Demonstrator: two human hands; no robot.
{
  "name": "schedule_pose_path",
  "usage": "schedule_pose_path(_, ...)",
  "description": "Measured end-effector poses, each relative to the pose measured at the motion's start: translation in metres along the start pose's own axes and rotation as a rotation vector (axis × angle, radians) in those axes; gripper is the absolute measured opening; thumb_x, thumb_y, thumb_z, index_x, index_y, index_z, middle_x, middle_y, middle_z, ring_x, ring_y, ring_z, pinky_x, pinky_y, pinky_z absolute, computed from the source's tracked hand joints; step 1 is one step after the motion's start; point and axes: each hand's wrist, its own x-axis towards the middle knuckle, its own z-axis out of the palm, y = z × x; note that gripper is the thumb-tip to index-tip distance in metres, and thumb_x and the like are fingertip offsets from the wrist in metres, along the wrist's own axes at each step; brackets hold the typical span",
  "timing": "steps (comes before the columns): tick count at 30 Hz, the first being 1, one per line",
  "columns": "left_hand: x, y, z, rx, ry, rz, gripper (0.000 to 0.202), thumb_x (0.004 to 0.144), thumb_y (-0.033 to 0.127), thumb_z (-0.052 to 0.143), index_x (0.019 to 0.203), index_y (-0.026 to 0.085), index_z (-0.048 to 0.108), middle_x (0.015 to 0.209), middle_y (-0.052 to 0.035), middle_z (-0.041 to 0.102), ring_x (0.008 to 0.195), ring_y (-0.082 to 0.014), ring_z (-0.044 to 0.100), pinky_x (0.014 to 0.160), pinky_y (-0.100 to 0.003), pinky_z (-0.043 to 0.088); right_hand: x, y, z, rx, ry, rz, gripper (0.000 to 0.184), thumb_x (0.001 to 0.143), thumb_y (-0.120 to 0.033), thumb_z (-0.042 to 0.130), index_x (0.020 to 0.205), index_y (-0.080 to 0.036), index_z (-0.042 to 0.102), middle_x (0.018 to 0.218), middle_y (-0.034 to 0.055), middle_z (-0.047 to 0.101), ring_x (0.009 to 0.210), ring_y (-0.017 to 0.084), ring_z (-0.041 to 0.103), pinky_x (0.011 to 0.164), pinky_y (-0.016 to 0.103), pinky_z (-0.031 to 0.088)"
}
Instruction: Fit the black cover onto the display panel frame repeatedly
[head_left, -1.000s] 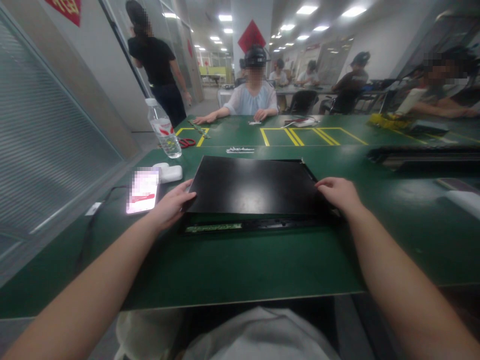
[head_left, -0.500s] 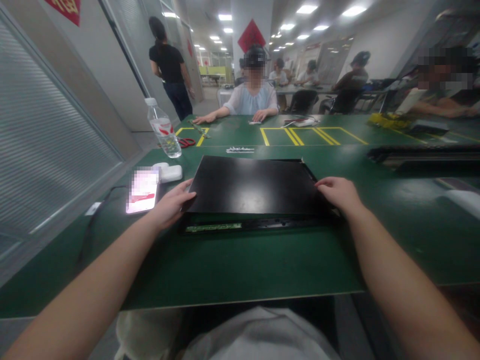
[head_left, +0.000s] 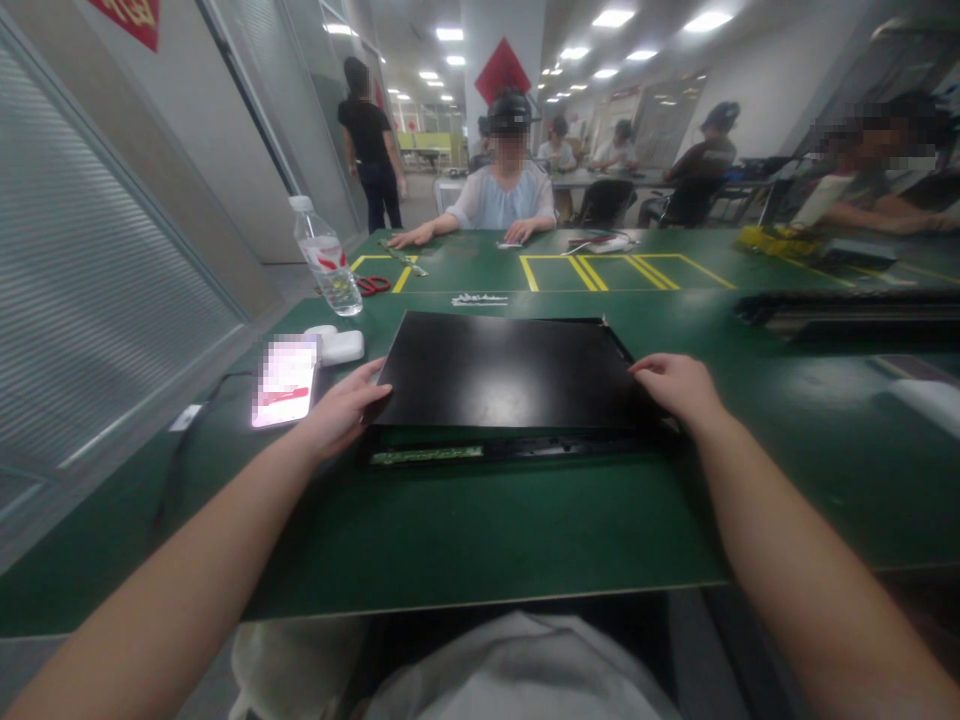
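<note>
A flat black panel [head_left: 510, 370] lies on the green table [head_left: 480, 530] in front of me, with a narrow strip of circuit board [head_left: 427, 456] showing along its near edge. My left hand [head_left: 341, 410] grips the panel's near left corner, fingers curled round the edge. At the near right corner my right hand [head_left: 679, 388] rests on the panel, its fingers curled over that edge.
A lit phone [head_left: 286, 382] and a white case [head_left: 341, 346] lie left of the panel, with a water bottle [head_left: 324, 260] and red scissors [head_left: 373, 285] behind. Small metal parts [head_left: 480, 299] lie beyond the panel. A long black device [head_left: 847, 312] lies at right. A person [head_left: 506, 190] sits opposite.
My hands and the panel have not moved. A person in black at the back left has walked further away along the corridor.
</note>
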Motion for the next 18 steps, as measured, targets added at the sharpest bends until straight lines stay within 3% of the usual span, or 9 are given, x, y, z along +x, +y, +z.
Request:
schedule_pose_path(10,-0.0010,0.0011,0.0042,-0.003,0.032,0.001,0.065,0.087,0.005,0.065,0.150,0.015,0.059,0.110,-0.0091,0.084,0.097,-0.0249,0.081,0.085,-0.033,0.063,-0.0025,-0.0033,0.0009,-0.015,-0.008,-0.003,0.029,0.085,-0.026,0.063,0.098,-0.024,0.089,0.094,0.0080,0.082,0.094,0.029,0.075,0.083,0.036,0.056)
schedule_pose_path(18,-0.0022,0.0022,0.0038,0.003,0.024,0.002,0.065,0.085,0.007,0.067,0.149,0.015,0.060,0.113,-0.0104,0.083,0.101,-0.0264,0.080,0.086,-0.033,0.063,0.0006,0.0022,0.0041,0.005,-0.001,-0.019,0.029,0.084,-0.026,0.063,0.098,-0.023,0.088,0.097,0.0086,0.083,0.091,0.027,0.074,0.081,0.035,0.055)
